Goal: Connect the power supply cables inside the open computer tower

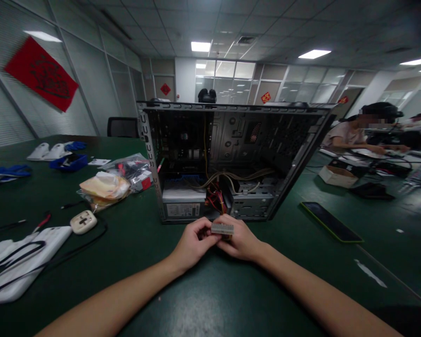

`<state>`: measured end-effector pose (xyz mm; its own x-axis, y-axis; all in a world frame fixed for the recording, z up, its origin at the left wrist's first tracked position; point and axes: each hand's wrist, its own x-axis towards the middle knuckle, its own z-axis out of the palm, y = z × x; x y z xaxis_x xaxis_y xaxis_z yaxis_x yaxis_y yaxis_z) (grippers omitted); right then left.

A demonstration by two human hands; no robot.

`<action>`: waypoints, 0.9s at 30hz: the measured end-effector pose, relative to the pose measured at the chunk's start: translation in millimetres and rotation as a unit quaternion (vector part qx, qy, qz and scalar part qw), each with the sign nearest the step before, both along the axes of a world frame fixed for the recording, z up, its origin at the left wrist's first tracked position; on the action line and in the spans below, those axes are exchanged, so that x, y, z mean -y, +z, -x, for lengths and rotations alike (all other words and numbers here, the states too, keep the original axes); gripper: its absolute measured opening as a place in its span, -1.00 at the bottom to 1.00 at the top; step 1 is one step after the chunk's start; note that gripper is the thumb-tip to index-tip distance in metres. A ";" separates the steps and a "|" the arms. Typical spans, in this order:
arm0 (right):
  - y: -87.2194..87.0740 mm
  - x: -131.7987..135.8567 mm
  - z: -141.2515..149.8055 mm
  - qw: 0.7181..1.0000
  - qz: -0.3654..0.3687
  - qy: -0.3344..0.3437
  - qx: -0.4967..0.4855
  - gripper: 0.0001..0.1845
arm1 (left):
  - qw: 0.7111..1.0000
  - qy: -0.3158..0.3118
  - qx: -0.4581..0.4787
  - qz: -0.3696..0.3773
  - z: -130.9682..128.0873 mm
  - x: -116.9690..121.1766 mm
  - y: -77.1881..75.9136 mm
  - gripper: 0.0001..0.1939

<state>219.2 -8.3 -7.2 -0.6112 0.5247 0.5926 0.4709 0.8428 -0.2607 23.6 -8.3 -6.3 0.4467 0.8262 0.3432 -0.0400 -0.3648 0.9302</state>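
At the table's near middle, my left hand (pixel 196 241) pinches the left end of a pale, ribbed multi-pin power connector (pixel 222 229). Curled around the connector's right side is my right hand (pixel 243 239), with a bit of orange-yellow showing beneath it. Just beyond both hands stands a computer case (pixel 273 206), its open side facing me. Inside, a power supply (pixel 183 208) with a label sits at lower left. Red, orange and yellow wires (pixel 215 199) bunch beside it, and grey cables (pixel 238 175) run across the case. My fingers hide part of the connector.
Left on the green table (pixel 133 281) lie plastic bags (pixel 105 187), a beige round-cornered device (pixel 83 222), a white tablet-like slab (pixel 38 257) with a black cable, a blue tray (pixel 69 162) and gloves. At right are a dark green-edged mat (pixel 331 221), a box (pixel 337 176) and a seated person (pixel 351 133).
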 end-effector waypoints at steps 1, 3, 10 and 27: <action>0.3 0.1 0.0 1.000 0.000 0.001 0.003 -0.79 | 1.000 0.002 0.003 0.012 -0.3 0.1 -1.1 -0.81; 0.7 0.0 -0.3 1.000 0.001 0.000 0.008 -0.79 | 1.000 -0.001 0.008 0.028 -0.9 0.5 -2.4 -0.81; 0.2 -0.9 -1.0 1.000 0.003 0.010 0.003 -0.80 | 1.000 0.007 -0.009 -0.020 -0.3 1.0 1.3 -0.82; 3.6 0.0 0.3 0.998 -0.053 0.003 0.018 -0.84 | 0.995 -0.061 0.018 0.074 4.8 -7.0 6.3 -0.57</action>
<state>218.9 -8.4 -3.6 -0.6368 0.4563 0.6215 0.4728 0.8678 -0.1527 18.8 -1.3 0.0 0.5371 0.8090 0.2388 -0.1096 -0.2138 0.9707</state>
